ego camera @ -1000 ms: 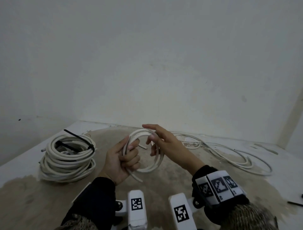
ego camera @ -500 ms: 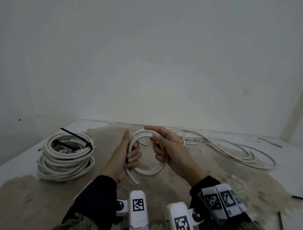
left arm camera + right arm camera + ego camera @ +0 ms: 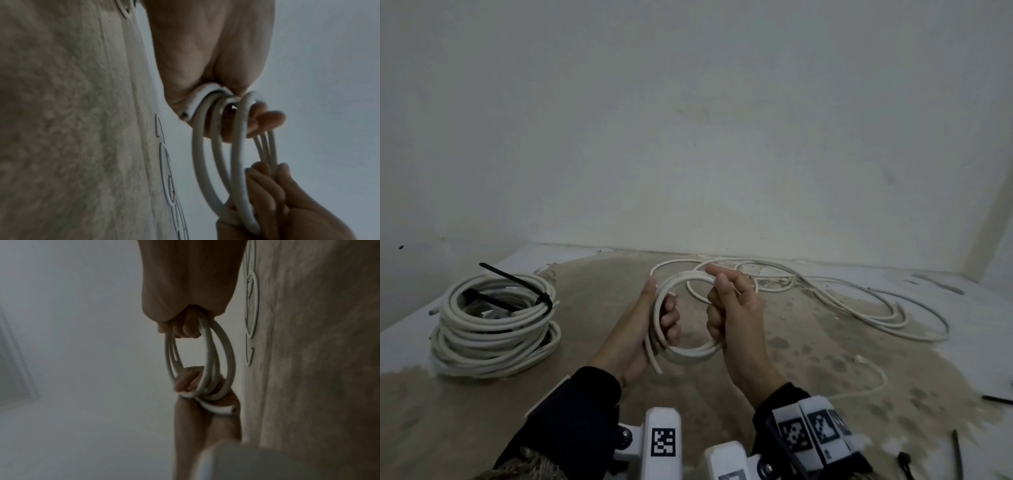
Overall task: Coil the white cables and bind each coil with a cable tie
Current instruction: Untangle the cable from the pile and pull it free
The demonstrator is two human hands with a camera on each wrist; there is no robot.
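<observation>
Coiling step: left hand [image 3: 643,329] and right hand [image 3: 732,308] fingers grip the small coil [image 3: 688,353]; next, feed in the loose cable [image 3: 859,308].

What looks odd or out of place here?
Only small things: the small coil held in both hands has its cut end sticking out below the left hand, untucked. Loose cable sprawls uncoiled on the stained floor.
</observation>
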